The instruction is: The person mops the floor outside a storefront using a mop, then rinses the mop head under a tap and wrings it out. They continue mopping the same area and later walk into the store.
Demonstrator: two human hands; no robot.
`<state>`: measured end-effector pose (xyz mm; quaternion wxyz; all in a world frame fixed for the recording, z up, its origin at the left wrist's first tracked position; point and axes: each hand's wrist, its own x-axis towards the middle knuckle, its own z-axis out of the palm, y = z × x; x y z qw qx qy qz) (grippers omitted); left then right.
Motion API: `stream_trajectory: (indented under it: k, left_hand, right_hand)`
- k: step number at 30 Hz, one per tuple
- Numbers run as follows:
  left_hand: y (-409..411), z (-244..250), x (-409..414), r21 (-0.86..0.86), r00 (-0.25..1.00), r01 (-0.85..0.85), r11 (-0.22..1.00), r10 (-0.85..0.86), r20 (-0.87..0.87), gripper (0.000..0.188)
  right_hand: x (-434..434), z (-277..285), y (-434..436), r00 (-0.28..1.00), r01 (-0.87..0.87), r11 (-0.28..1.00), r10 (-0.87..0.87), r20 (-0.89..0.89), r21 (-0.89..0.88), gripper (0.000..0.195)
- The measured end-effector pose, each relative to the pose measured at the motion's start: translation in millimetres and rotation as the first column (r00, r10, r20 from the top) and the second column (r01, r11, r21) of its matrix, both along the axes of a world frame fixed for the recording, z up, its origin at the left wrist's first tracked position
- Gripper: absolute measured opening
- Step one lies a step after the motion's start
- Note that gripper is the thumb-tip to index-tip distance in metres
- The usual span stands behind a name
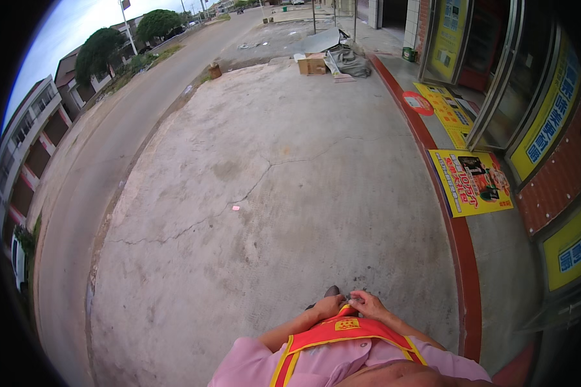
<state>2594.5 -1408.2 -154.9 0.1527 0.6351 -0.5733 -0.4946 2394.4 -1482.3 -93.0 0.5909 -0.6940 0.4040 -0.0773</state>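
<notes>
My left hand (329,305) and my right hand (368,305) are close together in front of my waist, fingers bent towards each other. Between them rises a bunched fold of a red apron (314,339) with yellow trim, worn over a pink shirt (252,360). Both hands are right at this fold, but whether the fingers grip it or some small thing cannot be made out. A dark shoe (332,290) shows just beyond my hands, on the concrete pavement (281,251).
To the right, a red-painted kerb (467,290) borders a raised shopfront step with yellow printed mats (472,183) and a glass door (508,92). A cardboard box (313,66) and grey sheeting (351,63) lie ahead. On the left runs a road (92,159).
</notes>
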Motion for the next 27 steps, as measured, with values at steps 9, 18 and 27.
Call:
stream_trajectory:
  k: [9, 18, 27]
  left_hand:
    - [-226, 35, 102, 0.175, 0.670, -0.448, 0.877, 0.459, -0.584, 0.025]
    - [-488, 79, 142, 0.232, 0.580, -0.387, 0.892, 0.431, -0.691, 0.035]
    - [-737, 98, 207, -0.201, 0.754, -0.647, 0.735, 0.579, -0.310, 0.059]
  right_hand:
    - [83, 18, -217, 0.994, -0.096, 0.983, 0.102, -0.028, 0.156, 0.067]
    - [148, -45, -495, 0.944, -0.306, 0.947, 0.289, 0.156, 0.100, 0.049]
    - [212, 45, -759, 0.965, -0.177, 0.960, 0.213, 0.154, -0.217, 0.031]
